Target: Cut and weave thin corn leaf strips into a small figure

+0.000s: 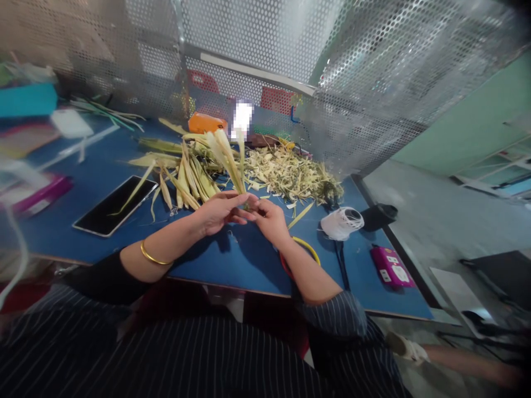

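Near the front middle of the blue table, my left hand [226, 213] is closed around the lower end of a bundle of dried corn husks [227, 155]. The pale strips stand up and fan out above the fingers. My right hand [269, 218] meets the left at the base of the bundle, its thumb and fingertips pinched there. What exactly the right fingertips grip is too small to make out. Behind my left hand lie more loose husks [193, 179]. A heap of cut husk scraps [290, 171] spreads behind my right hand.
A phone [118, 204] with a husk strip across it lies left on the table [257, 265]. Scissors with red and yellow handles [309, 249] lie partly under my right forearm. A white thread spool [342, 223] and a purple box [392, 266] are at right. A perforated metal screen [257, 33] stands behind.
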Motion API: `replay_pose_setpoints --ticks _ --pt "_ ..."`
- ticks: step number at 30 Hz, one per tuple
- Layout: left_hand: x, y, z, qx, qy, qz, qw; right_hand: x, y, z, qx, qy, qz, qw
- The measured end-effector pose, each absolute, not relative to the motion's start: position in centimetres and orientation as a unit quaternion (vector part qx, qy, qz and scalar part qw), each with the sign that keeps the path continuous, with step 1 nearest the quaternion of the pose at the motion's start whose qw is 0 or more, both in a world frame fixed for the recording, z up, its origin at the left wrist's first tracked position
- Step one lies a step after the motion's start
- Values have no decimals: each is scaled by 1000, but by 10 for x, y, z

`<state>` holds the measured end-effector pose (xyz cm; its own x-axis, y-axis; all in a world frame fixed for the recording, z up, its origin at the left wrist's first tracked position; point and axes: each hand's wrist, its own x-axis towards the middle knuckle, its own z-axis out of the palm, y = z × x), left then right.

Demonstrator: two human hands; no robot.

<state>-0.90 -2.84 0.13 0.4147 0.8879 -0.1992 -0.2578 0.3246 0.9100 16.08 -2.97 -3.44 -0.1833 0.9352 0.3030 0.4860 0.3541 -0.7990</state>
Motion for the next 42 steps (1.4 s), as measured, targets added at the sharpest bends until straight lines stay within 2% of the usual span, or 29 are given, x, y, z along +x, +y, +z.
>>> replay_pose_setpoints --ticks 3,6,9,11,13,22,32,37,42 --pt "-8 -28 -2 389 345 399 756 161 -32 -35 -488 -742 267 375" --pt "-7 -30 -1 399 370 426 723 163 -34 -31 -484 -754 290 337" --pt "-6 -33 0 443 403 439 670 166 -34 -22 -486 -721 274 410" --pt "-4 -35 -1 470 410 417 661 167 -34 -18 -468 -681 312 469" --pt "-2 -36 -3 490 408 388 665 167 -34 -15 -449 -663 341 493" --pt "2 -39 -7 528 363 333 692 167 -34 -13 -465 -646 310 521" --pt "2 -35 -11 511 403 346 676 162 -35 -8 -439 -552 412 577" --pt "1 -35 -11 527 392 330 679 162 -36 -6 -449 -548 419 567" --pt "-1 -34 -9 508 380 325 701 162 -37 -6 -432 -522 434 594"
